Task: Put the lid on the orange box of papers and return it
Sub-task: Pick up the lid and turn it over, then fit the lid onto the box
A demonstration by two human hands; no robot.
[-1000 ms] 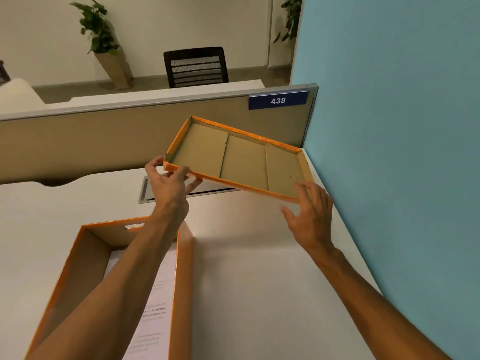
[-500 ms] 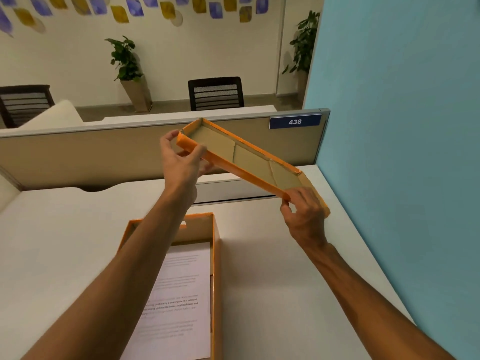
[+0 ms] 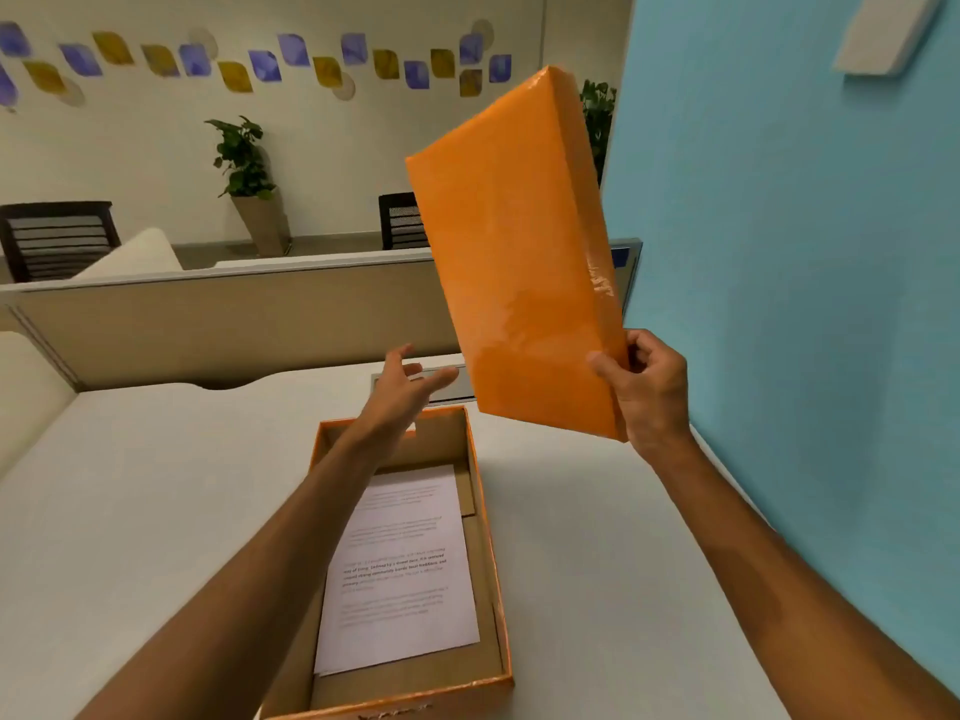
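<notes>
The orange lid (image 3: pixel 519 252) is raised almost on end above the desk, its orange outer face toward me. My right hand (image 3: pixel 649 387) grips its lower right corner. My left hand (image 3: pixel 405 381) hovers just left of the lid's lower edge, fingers apart, holding nothing. Below them the orange box (image 3: pixel 488 537) stands uncovered on the desk, with printed white papers (image 3: pixel 400 569) lying flat inside. My left forearm crosses over the box's left side and hides that wall.
The white desk (image 3: pixel 130 511) runs left and right of the box. A beige partition (image 3: pixel 234 324) closes off the back, and a blue wall panel (image 3: pixel 805 304) stands close on the right. A grey cable slot (image 3: pixel 447 384) lies behind the box.
The lid has flipped from open-side-up to nearly upright, orange face toward me. My left hand let go of it and dropped lower; my right hand alone holds it.
</notes>
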